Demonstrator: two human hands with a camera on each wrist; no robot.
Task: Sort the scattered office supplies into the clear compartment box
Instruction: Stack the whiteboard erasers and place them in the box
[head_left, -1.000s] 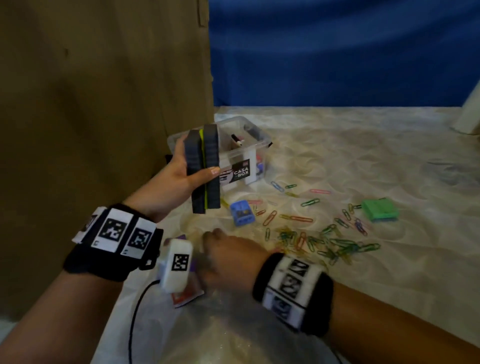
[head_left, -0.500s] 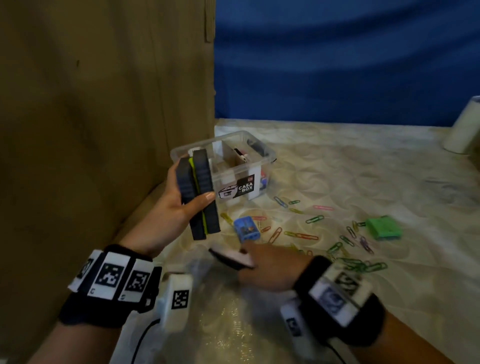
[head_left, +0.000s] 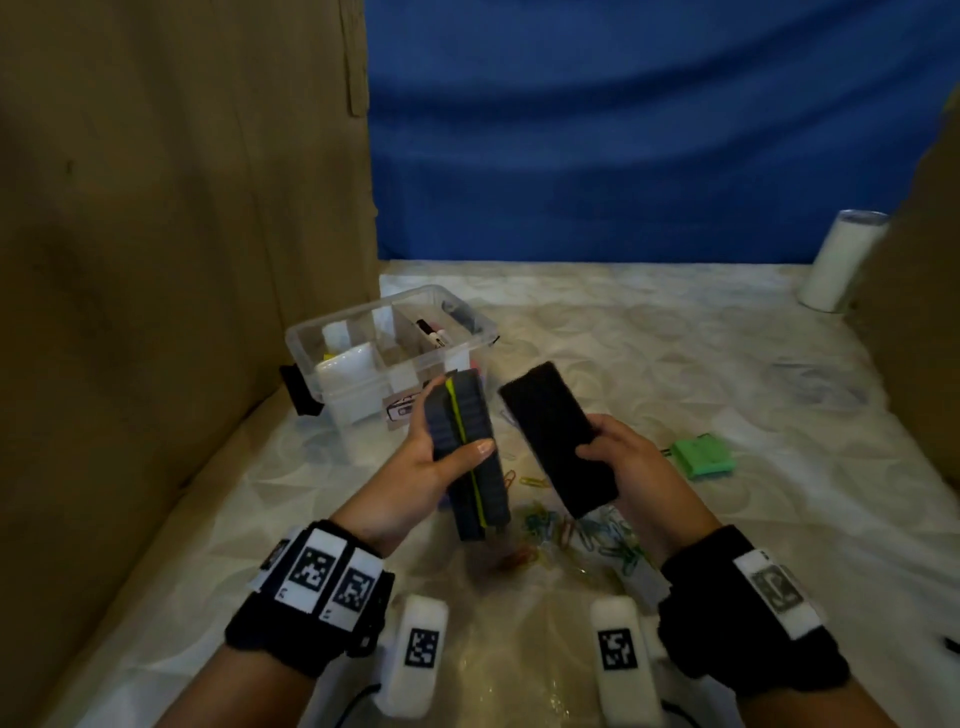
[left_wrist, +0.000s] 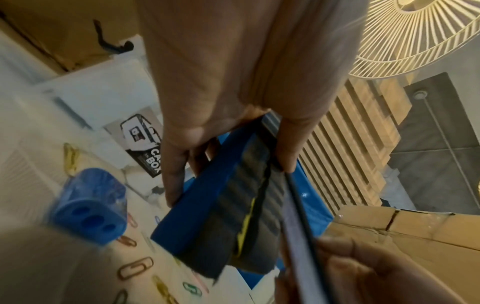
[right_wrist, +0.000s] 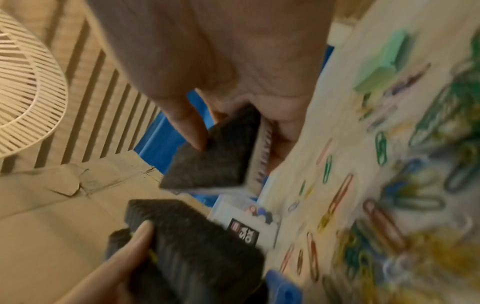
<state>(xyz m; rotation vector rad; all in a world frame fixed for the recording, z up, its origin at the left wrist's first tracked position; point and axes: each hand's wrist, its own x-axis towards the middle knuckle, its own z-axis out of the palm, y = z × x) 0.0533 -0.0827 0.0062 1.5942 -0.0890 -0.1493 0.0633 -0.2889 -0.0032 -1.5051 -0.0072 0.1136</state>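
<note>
A tall brown cardboard wall (head_left: 171, 260) stands on the left, and a blue cloth (head_left: 649, 130) hangs at the back. The pale patterned table cover (head_left: 675, 389) lies under everything. The clear plastic box with compartments (head_left: 363, 364) sits on it, close to the cardboard wall. A black marker (head_left: 432, 332) lies in one of its back compartments. A white roll (head_left: 841, 260) stands far off on the right.

The left hand (head_left: 415, 467) is in the air in front of the box. Its thumb and fingers are wrapped round two dark grey ridged erasers with a yellow strip between them (head_left: 470, 452). The right hand (head_left: 634, 467) is just beside it and grips a flat black felt eraser (head_left: 558, 436), tilted with its far end up. The two erasers are close but do not touch.

A green block (head_left: 704, 460) lies to the right of the hands. A pile of coloured paper clips (head_left: 597, 535) is spread on the table below the hands. A small blue sharpener (left_wrist: 91, 207) sits near the box.
</note>
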